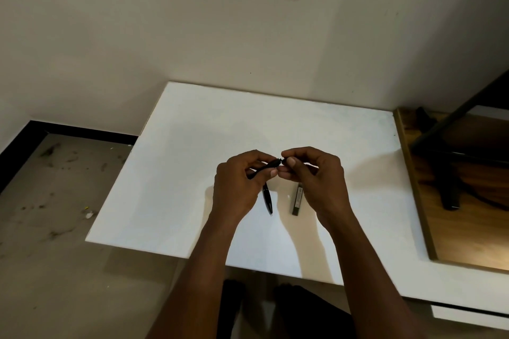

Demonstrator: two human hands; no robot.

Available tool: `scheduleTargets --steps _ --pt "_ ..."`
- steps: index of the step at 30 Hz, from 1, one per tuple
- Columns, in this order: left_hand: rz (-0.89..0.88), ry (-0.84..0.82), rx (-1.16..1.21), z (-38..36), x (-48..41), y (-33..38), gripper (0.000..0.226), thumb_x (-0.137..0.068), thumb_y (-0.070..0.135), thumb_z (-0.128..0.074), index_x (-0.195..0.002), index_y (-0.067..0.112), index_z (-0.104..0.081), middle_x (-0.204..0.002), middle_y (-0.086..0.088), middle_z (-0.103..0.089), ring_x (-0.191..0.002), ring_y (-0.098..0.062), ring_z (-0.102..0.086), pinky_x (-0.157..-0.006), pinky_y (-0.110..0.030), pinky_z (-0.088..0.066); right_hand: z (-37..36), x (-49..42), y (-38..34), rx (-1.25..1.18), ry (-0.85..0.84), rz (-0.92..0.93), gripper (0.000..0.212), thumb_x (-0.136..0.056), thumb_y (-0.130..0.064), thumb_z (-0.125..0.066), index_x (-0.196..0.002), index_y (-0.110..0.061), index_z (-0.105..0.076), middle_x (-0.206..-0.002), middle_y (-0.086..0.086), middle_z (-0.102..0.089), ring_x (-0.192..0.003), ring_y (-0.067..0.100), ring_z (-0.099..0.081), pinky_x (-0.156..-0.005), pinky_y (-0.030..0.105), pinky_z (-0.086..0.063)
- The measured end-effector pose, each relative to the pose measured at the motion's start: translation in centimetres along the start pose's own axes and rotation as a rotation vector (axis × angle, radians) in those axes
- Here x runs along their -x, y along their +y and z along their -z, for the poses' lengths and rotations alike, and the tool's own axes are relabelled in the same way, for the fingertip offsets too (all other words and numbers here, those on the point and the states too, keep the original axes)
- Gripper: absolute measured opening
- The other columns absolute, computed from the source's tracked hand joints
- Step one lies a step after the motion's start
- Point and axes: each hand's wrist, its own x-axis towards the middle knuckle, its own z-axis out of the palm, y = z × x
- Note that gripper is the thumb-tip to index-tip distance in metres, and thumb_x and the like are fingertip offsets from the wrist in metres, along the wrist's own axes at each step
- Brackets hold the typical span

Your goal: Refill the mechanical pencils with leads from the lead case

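Observation:
My left hand point(237, 187) grips a black mechanical pencil point(265, 168), holding it slantwise above the white table point(192, 173). My right hand point(316, 173) pinches a small black piece point(284, 160) right at the pencil's upper end; whether it is the cap I cannot tell. A second black mechanical pencil point(267, 198) lies on the table below my left hand, tip toward me. The dark slim lead case point(297, 198) lies upright-lengthwise on the table under my right hand.
A wooden surface point(468, 215) adjoins the table on the right, with a black stand point(446, 173) on it. The wall runs behind the table. A dirty floor point(55, 201) lies to the left. My feet show beneath the table's near edge.

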Motion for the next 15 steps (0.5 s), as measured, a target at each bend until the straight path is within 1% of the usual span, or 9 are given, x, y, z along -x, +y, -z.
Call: scheduleTargets --steps 3,6,9,11,13,15 --pt "0.004 0.018 -0.004 -0.14 -0.1 -0.12 0.014 -0.082 0.026 -0.08 -0.095 0.031 -0.078 -0.088 0.01 -0.077 -0.082 -0.011 -0.073 -0.077 -0.043 -0.06 -0.06 -0.09 -0.03 -0.017 0.037 0.01 0.017 -0.098 -0.001 -0.059 -0.098 -0.008 -0.074 -0.089 0.008 -0.077 -0.079 0.019 -0.078 -0.071 0.022 -0.06" --pt "-0.003 0.003 -0.014 -0.28 -0.13 -0.23 0.013 -0.082 0.027 -0.079 -0.094 0.032 -0.077 -0.086 0.01 -0.077 -0.081 -0.01 -0.073 -0.076 -0.044 -0.06 0.02 -0.02 -0.08 0.004 0.003 0.008 0.016 -0.098 -0.003 -0.059 -0.099 -0.009 -0.074 -0.089 0.011 -0.077 -0.078 0.018 -0.078 -0.074 0.024 -0.061" --pt "-0.022 0.0 -0.034 -0.38 -0.12 -0.3 0.013 -0.082 0.027 -0.079 -0.093 0.032 -0.077 -0.084 0.011 -0.077 -0.08 -0.009 -0.072 -0.075 -0.043 -0.06 0.02 0.05 -0.04 0.055 -0.024 0.032 0.017 -0.098 -0.004 -0.059 -0.099 -0.011 -0.074 -0.089 0.007 -0.078 -0.077 0.016 -0.078 -0.072 0.021 -0.058" --pt "-0.033 0.0 -0.04 -0.42 -0.11 -0.34 0.012 -0.082 0.028 -0.079 -0.094 0.032 -0.078 -0.083 0.011 -0.077 -0.079 -0.008 -0.072 -0.074 -0.043 -0.06 0.01 -0.01 -0.04 0.082 -0.012 0.045 0.016 -0.097 -0.005 -0.061 -0.103 -0.013 -0.074 -0.089 0.007 -0.079 -0.077 0.016 -0.078 -0.075 0.025 -0.059" --pt "-0.024 0.003 -0.03 -0.43 -0.14 -0.4 0.013 -0.082 0.029 -0.079 -0.095 0.031 -0.078 -0.083 0.01 -0.077 -0.078 -0.009 -0.073 -0.073 -0.042 -0.061 -0.07 0.03 -0.03 0.046 0.021 0.028 0.015 -0.095 -0.004 -0.065 -0.106 -0.012 -0.071 -0.089 0.008 -0.079 -0.077 0.018 -0.078 -0.079 0.03 -0.061" --pt "-0.016 0.002 -0.023 -0.51 -0.08 -0.38 0.013 -0.082 0.031 -0.079 -0.095 0.032 -0.078 -0.08 0.009 -0.077 -0.07 -0.008 -0.073 -0.072 -0.037 -0.061 -0.28 0.16 0.0 -0.014 0.063 0.003 0.01 -0.092 -0.006 -0.069 -0.102 -0.009 -0.07 -0.087 0.008 -0.08 -0.077 0.02 -0.078 -0.08 0.034 -0.061"
